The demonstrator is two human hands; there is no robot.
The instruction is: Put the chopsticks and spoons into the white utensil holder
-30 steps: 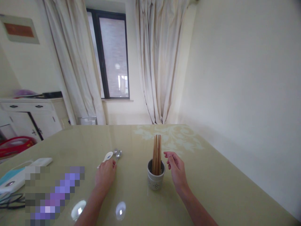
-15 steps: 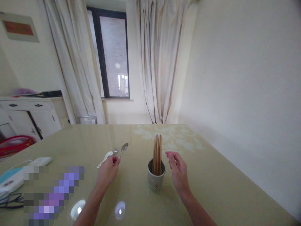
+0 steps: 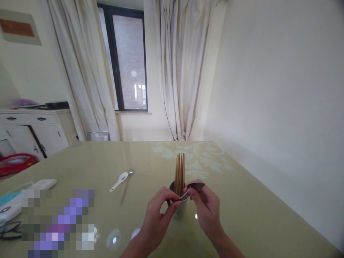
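Both my hands meet on a metal spoon (image 3: 197,186) just in front of the chopstick holder (image 3: 179,211). My left hand (image 3: 163,211) pinches the handle end, while my right hand (image 3: 205,202) grips it close to the bowl, which points right. Several wooden chopsticks (image 3: 180,173) stand upright in the grey holder, partly hidden behind my hands. Off to the left, a white ceramic spoon (image 3: 119,181) lies on the table beside a long-handled metal spoon (image 3: 127,186).
The glossy table (image 3: 242,215) runs toward a curtained window and meets a wall on the right. At the left lie a white device (image 3: 10,211), dark cables (image 3: 10,230) and a pixelated purple object (image 3: 66,224). A red basket (image 3: 17,163) stands beyond the table edge.
My left hand has carried the metal spoon from the left over to the holder. My right hand, empty before, has closed on the spoon near its bowl.
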